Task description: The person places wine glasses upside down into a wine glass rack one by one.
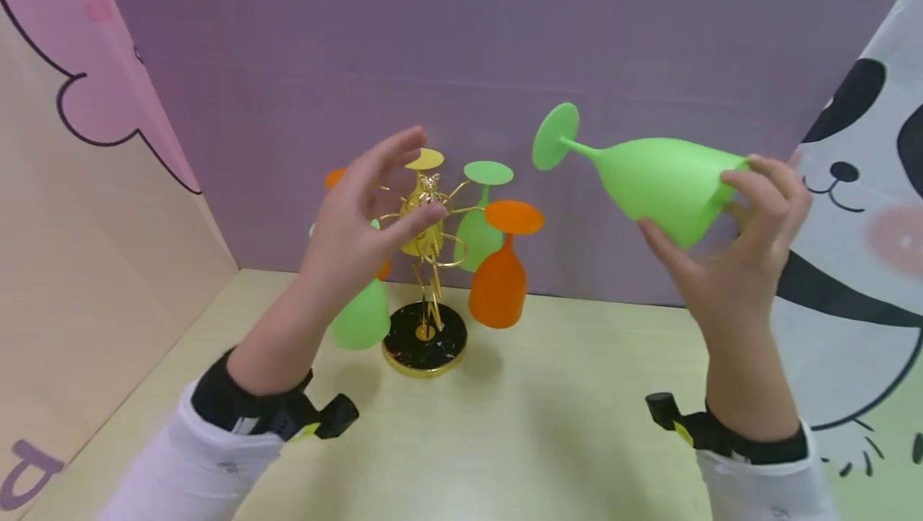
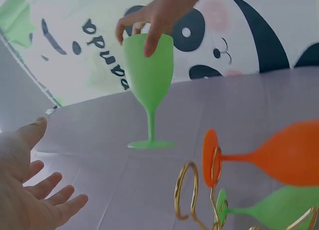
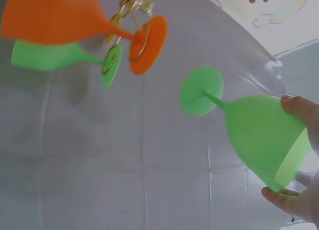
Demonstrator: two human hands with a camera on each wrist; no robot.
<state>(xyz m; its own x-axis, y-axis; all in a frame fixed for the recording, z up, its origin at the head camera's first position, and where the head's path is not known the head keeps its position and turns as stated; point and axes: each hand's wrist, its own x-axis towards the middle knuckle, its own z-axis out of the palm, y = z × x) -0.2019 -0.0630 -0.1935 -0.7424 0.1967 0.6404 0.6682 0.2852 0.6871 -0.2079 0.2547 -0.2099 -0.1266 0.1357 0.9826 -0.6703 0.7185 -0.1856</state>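
Observation:
My right hand (image 1: 746, 264) grips a light green plastic goblet (image 1: 659, 180) around the rim of its bowl. That goblet is tilted in the air, its foot pointing left toward the rack. My left hand (image 1: 349, 224) is raised in front of the rack's left side, fingers extended and nothing in its grasp. The gold goblet rack (image 1: 425, 337) has a round black base and wire rings. Upside down on it hang several goblets, among them an orange goblet (image 1: 499, 288), a green goblet (image 1: 360, 317) and a yellow goblet (image 1: 425, 159). My left hand partly hides those at the left.
The rack stands on a pale yellow tabletop (image 1: 490, 441) near a purple-grey back panel (image 1: 404, 32). A panda-print panel (image 1: 851, 232) rises at the right, and a pink and cream printed panel (image 1: 86, 184) at the left. A bare gold ring (image 2: 187, 190) faces the left wrist view.

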